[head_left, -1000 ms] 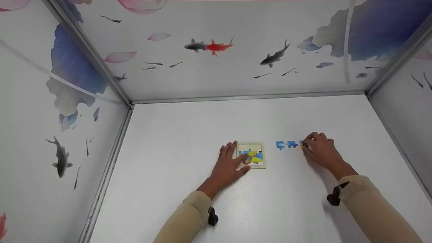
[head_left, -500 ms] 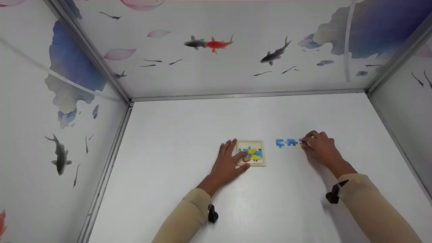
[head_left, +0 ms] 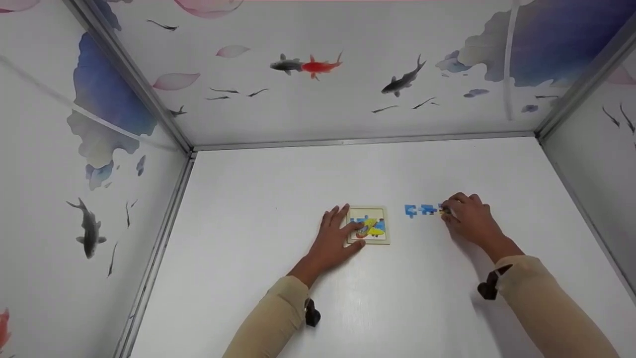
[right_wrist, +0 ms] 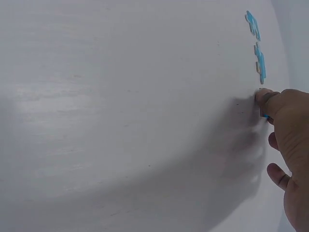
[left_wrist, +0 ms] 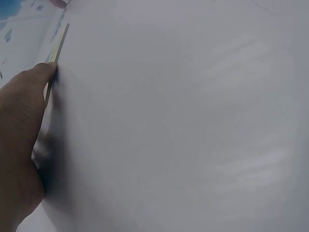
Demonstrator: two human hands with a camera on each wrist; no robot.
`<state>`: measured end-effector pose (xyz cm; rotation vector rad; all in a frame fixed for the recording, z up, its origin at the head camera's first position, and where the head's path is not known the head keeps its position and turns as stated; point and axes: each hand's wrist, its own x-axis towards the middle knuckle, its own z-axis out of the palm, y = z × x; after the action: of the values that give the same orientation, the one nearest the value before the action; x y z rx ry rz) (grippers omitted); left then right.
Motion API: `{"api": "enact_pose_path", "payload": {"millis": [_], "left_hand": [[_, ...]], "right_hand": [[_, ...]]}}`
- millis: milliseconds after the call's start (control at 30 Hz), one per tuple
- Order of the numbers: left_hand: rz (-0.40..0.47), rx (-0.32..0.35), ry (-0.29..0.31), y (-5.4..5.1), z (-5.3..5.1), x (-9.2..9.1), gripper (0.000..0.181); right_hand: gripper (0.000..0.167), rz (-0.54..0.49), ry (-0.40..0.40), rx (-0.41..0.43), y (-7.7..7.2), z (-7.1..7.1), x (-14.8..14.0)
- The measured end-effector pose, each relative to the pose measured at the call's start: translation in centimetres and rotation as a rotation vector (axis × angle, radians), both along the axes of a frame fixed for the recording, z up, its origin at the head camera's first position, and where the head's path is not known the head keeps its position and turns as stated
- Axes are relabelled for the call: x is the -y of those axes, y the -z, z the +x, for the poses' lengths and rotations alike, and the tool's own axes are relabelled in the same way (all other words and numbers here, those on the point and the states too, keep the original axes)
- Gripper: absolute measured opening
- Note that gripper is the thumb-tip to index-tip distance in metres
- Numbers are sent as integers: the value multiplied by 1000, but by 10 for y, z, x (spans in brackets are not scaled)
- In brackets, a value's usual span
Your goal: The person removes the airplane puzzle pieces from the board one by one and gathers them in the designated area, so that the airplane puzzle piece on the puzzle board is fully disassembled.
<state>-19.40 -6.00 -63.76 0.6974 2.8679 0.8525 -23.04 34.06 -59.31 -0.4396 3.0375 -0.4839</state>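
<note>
The left hand (head_left: 332, 244) lies with spread fingers on the left side of a small square wooden puzzle tray (head_left: 389, 226), one finger over its yellow and blue picture. In the left wrist view that hand (left_wrist: 21, 113) touches the tray's thin edge (left_wrist: 63, 38). To the tray's right, two blue puzzle pieces (head_left: 410, 211) (right_wrist: 260, 63) lie in a row. At the row's right end the right hand (head_left: 474, 221) pinches a third piece (head_left: 441, 206) at table level. Fingers of the right hand (right_wrist: 294, 137) mostly hide this piece in the right wrist view.
A white tabletop (head_left: 248, 209) carries the tray and pieces. Metal-edged white panels with painted fish (head_left: 403, 79) stand behind and on both sides. Each beige sleeve (head_left: 273, 313) has a small black device (head_left: 312, 313) near the wrist.
</note>
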Motion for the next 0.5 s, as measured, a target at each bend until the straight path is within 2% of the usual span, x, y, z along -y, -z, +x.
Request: {"api": "enact_pose_path", "payload": {"millis": [233,500], "left_hand": [[23,-2,-3,1,-2,1,61],[28,60,-12,0,-3,2,87]], "right_hand": [[33,-90,27,-53,2,1,12],[38,-153,-25,-46,0,5,62]]}}
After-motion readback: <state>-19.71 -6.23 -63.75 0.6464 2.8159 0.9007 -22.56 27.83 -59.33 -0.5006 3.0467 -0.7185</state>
